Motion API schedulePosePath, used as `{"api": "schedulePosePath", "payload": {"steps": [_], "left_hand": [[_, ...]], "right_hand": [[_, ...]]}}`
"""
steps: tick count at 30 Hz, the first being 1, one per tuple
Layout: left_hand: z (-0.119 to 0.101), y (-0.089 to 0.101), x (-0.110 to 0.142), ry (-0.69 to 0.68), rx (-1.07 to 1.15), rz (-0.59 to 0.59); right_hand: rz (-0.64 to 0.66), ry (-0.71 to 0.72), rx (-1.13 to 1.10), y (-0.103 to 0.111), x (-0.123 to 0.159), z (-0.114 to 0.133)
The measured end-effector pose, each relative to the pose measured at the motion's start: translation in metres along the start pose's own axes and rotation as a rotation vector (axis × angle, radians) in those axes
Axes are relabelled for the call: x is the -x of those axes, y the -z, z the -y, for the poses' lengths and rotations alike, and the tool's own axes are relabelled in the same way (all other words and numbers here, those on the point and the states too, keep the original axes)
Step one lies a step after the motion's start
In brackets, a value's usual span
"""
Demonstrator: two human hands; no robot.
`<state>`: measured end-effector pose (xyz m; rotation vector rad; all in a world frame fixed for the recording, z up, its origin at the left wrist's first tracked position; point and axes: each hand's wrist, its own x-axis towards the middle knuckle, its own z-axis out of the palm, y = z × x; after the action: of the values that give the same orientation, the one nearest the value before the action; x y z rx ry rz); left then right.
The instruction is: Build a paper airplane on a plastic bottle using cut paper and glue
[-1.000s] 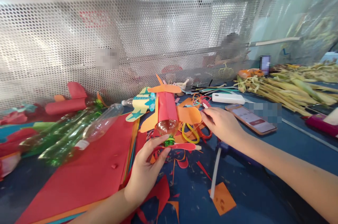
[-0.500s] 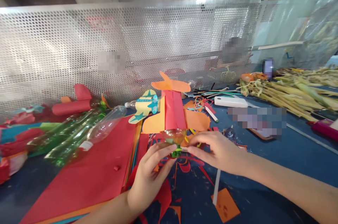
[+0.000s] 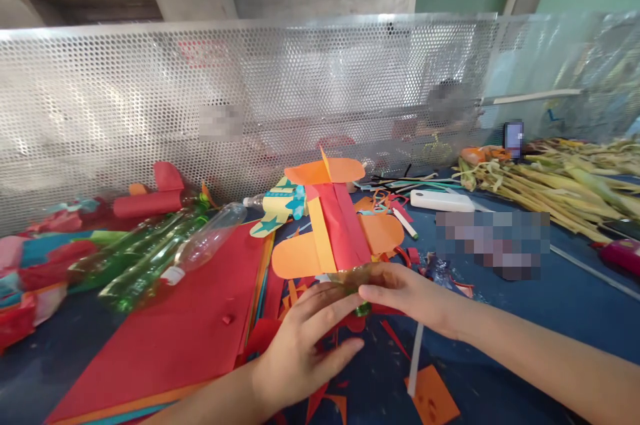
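A toy plane made from a plastic bottle stands in the middle: red paper (image 3: 345, 228) wraps its body, with orange paper wings (image 3: 296, 258) and orange tail pieces (image 3: 327, 171). Its green neck (image 3: 363, 309) points towards me, partly covered by my fingers. My right hand (image 3: 407, 291) grips the bottle's shoulder from the right. On the other side, my left hand (image 3: 317, 335) is open, its fingers stretched along the neck and its thumb apart. Just behind the left wing lies a smaller yellow bottle plane (image 3: 275, 208) with teal stars.
Red paper sheets (image 3: 165, 338) are stacked at left beneath clear and green bottles (image 3: 150, 251). Paper scraps, an orange square (image 3: 434, 393) and a capped white marker (image 3: 405, 223) lie around. A white device (image 3: 443, 201) and dry husks (image 3: 545, 178) are right, before a perforated screen (image 3: 320, 85).
The plane has turned and tilted, its neck swinging slightly right. My left thumb has come away from the neck. My right hand has moved from beside the neck onto the bottle's shoulder.
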<state>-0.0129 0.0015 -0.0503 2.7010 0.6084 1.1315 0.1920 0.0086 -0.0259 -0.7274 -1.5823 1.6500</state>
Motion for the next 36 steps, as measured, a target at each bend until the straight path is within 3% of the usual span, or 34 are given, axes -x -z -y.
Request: {"api": "schedulePosePath", "payload": {"steps": [13, 23, 28, 31, 36], "left_hand": [[-0.003, 0.001, -0.002, 0.070, -0.003, 0.088], [-0.005, -0.003, 0.001, 0.100, -0.022, 0.044], [-0.006, -0.002, 0.000, 0.100, -0.033, -0.014], [-0.006, 0.000, -0.002, 0.176, -0.009, -0.049], [-0.003, 0.003, -0.004, 0.415, 0.113, -0.038]], "right_hand": [[-0.112, -0.065, 0.069, 0.006, 0.002, 0.003], [-0.192, -0.147, 0.018, 0.009, 0.002, 0.004], [-0.259, -0.170, -0.176, 0.015, 0.000, -0.003], [-0.266, -0.163, -0.267, 0.017, -0.002, -0.004], [-0.182, -0.169, -0.268, 0.012, -0.001, 0.001]]}}
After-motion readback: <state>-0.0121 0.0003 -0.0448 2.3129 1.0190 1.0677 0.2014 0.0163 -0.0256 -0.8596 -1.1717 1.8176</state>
